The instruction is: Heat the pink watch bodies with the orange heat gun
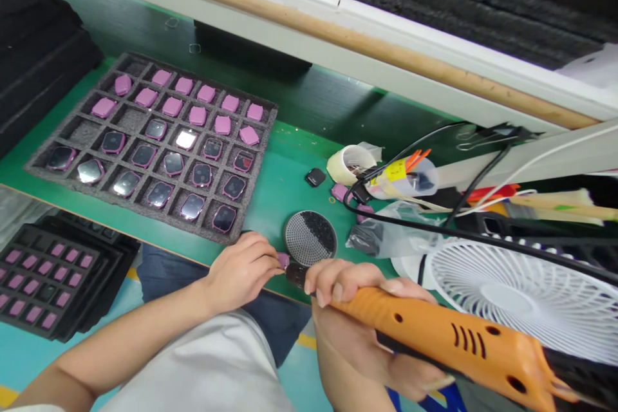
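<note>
My right hand is wrapped round an orange electric screwdriver, its dark nose pointing left. At that nose, my left hand pinches a small purple watch case over the bench's front edge. Whether the tip touches the case is hidden. A round dark perforated disc lies just beyond my hands. To the left, a grey foam tray holds rows of purple cases and square watches with dark, shiny faces; a few of its pockets hold nothing.
A white fan stands right, beneath the screwdriver. Behind the disc are a tape roll, a cup of tools, a black watch piece, a plastic bag and loose cables. Stacked foam trays sit lower left; a shelf overhangs the back.
</note>
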Demonstrator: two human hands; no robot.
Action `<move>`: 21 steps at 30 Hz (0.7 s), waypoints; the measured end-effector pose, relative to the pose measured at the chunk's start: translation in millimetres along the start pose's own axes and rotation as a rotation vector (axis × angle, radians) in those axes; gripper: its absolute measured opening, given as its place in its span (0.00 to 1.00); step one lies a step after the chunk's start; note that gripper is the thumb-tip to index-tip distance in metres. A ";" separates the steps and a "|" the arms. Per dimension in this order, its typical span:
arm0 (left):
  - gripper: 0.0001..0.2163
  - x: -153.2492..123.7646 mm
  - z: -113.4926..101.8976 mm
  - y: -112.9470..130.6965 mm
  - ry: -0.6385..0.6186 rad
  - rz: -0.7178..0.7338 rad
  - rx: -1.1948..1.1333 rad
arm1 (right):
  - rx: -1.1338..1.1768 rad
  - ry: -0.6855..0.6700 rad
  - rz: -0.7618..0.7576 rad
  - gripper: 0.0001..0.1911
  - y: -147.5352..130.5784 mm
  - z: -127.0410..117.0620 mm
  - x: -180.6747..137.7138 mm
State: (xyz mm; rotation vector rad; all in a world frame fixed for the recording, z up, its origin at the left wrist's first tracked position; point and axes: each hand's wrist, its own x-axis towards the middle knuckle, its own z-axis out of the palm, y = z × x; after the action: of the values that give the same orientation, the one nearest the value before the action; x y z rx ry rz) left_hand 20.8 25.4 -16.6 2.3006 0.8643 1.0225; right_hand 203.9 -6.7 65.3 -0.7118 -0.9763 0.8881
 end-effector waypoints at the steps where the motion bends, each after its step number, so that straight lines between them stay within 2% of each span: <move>1: 0.04 0.2 -0.1 0.1 -0.001 0.000 -0.004 | 0.001 -0.003 0.001 0.28 0.0 0.6 0.2; 7: 0.04 -0.1 0.7 0.9 0.006 -0.026 -0.020 | -0.014 -0.003 -0.015 0.27 -2.0 -0.7 0.6; 11: 0.11 -1.3 0.8 0.7 -0.017 -0.010 0.046 | -0.056 -0.006 -0.046 0.26 2.5 -8.6 7.1; 16: 0.10 0.7 1.3 0.6 -0.072 0.068 0.126 | -0.041 -0.038 -0.056 0.25 17.0 -11.7 18.5; 21: 0.08 0.9 3.1 0.7 -0.088 0.074 0.153 | -0.043 -0.035 -0.032 0.26 22.9 -11.9 18.4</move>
State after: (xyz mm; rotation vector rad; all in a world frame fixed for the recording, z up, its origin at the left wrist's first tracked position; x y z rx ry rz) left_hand 23.9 25.0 -17.6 2.5024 0.8548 0.9056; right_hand 212.9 18.7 48.7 -0.7171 -1.0381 0.8567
